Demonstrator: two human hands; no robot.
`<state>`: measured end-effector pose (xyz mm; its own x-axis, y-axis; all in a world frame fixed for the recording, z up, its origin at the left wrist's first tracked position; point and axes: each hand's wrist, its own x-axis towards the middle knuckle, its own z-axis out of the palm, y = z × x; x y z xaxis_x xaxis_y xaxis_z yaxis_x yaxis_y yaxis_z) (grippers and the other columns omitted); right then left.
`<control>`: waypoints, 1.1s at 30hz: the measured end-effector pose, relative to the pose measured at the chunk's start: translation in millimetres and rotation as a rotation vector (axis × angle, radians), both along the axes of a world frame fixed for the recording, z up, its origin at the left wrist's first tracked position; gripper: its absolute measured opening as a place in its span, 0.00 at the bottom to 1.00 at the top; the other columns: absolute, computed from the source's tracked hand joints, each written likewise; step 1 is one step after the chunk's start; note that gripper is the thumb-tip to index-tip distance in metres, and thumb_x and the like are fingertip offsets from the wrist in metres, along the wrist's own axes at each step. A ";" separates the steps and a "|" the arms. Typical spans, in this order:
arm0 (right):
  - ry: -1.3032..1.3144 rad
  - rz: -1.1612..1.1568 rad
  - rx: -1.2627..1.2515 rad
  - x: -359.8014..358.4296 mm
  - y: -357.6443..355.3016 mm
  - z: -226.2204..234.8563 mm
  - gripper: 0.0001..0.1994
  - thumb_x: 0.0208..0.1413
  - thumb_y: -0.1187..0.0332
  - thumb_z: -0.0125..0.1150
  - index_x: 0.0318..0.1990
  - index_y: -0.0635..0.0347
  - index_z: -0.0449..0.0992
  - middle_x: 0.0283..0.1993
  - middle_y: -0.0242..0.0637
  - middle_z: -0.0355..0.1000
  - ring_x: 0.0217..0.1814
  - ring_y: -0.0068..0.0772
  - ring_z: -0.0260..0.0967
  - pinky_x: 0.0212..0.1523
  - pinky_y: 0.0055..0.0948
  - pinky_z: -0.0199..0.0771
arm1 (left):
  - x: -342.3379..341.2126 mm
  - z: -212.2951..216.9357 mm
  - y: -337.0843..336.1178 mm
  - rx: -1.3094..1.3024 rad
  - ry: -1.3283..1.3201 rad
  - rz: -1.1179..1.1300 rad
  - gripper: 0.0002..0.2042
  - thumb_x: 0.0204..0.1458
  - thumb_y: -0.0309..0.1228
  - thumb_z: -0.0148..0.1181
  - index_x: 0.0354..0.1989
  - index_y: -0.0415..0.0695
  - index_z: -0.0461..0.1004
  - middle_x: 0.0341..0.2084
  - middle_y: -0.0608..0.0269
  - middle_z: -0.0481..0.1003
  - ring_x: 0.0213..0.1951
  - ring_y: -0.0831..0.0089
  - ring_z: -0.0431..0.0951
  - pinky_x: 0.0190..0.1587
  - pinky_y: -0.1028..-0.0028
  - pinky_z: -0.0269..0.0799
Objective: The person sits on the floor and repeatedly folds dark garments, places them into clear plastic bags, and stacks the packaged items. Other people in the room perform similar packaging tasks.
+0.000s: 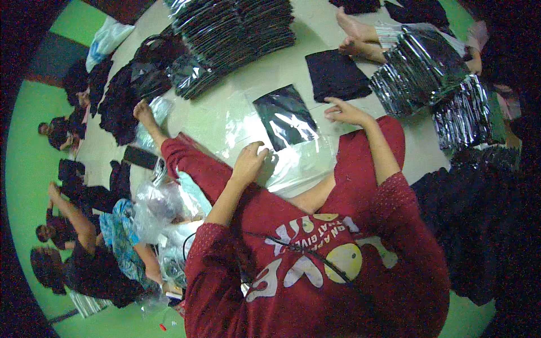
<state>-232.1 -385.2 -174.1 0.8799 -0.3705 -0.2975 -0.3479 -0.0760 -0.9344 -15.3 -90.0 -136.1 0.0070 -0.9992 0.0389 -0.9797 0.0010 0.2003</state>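
A folded black garment in a clear plastic bag (286, 117) lies flat on the floor between my legs. Light glares off its lower part, and clear film spreads around it. My left hand (249, 162) is at the near left of the bag, its fingers loosely bent and nothing visible in them. Whether it touches the film I cannot tell. To the right of the bag, my right hand (345, 112) has its fingers stretched apart and holds nothing. Just beyond its fingertips lies a folded black cloth pile (337, 76).
A tall stack of bagged black garments (234, 39) stands at the far side. More shiny bagged stacks (414, 73) lie at right, beside another person's bare feet (360, 36). Dark cloth (468, 219) is heaped near right. Crumpled clear plastic (158, 211) and seated people are at left.
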 end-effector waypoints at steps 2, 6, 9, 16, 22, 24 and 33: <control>0.054 0.031 0.010 -5.1 9.5 -4.3 0.36 0.45 0.62 0.62 0.59 0.61 0.49 0.43 0.42 0.68 0.41 0.28 0.66 0.40 0.24 0.68 | -4.6 -25.5 -15.5 -0.105 -0.014 -0.171 0.10 0.42 0.27 0.50 0.36 0.44 0.66 0.42 0.54 0.65 0.45 0.58 0.66 0.47 0.64 0.63; 0.118 0.012 -0.201 -9.3 13.0 -4.5 0.35 0.47 0.65 0.60 0.60 0.62 0.49 0.46 0.46 0.66 0.46 0.31 0.64 0.46 0.27 0.64 | -3.7 -50.5 -20.9 -0.132 -0.033 -0.389 0.10 0.42 0.30 0.50 0.35 0.45 0.65 0.43 0.53 0.64 0.48 0.58 0.65 0.49 0.61 0.61; 0.133 0.067 -0.262 -3.8 14.3 -5.0 0.34 0.46 0.65 0.60 0.59 0.62 0.49 0.45 0.47 0.67 0.46 0.32 0.65 0.45 0.27 0.64 | -0.6 -58.9 -19.1 -0.143 -0.106 -0.340 0.09 0.43 0.32 0.50 0.34 0.46 0.64 0.43 0.53 0.64 0.50 0.58 0.64 0.51 0.60 0.59; 0.143 0.012 -0.146 -2.3 15.9 -1.0 0.33 0.47 0.65 0.60 0.59 0.59 0.51 0.33 0.39 0.71 0.28 0.25 0.66 0.27 0.23 0.67 | -6.7 -24.0 -38.7 -0.316 0.133 -0.154 0.10 0.38 0.25 0.55 0.30 0.41 0.63 0.36 0.55 0.69 0.44 0.58 0.68 0.51 0.58 0.60; -0.015 -0.062 -0.090 -11.1 26.6 59.3 0.30 0.49 0.64 0.57 0.59 0.54 0.52 0.25 0.31 0.69 0.17 0.16 0.57 0.16 0.18 0.58 | -23.7 89.4 -67.6 -0.897 0.742 0.256 0.03 0.48 0.22 0.48 0.30 0.40 0.62 0.24 0.59 0.68 0.28 0.69 0.71 0.42 0.68 0.67; -0.101 -0.019 -0.023 -13.1 34.4 88.7 0.29 0.49 0.65 0.57 0.59 0.55 0.53 0.25 0.30 0.69 0.17 0.15 0.56 0.16 0.17 0.58 | -32.4 130.3 -56.5 -1.000 0.876 0.374 0.02 0.50 0.22 0.47 0.30 0.39 0.62 0.23 0.59 0.67 0.27 0.72 0.71 0.36 0.73 0.69; -0.527 0.212 0.113 -1.4 100.9 186.1 0.29 0.49 0.72 0.57 0.59 0.54 0.54 0.20 0.25 0.64 0.22 0.15 0.60 0.25 0.17 0.63 | -87.3 208.7 13.1 -1.191 0.940 0.443 0.06 0.49 0.25 0.49 0.31 0.38 0.60 0.21 0.56 0.66 0.22 0.69 0.71 0.28 0.72 0.72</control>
<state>-233.5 -284.3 12.0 0.9716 -0.1612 0.1734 0.1784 0.0167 -0.9838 -102.6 -77.0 72.6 0.7512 -0.3120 0.5817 -0.4763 0.3538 0.8049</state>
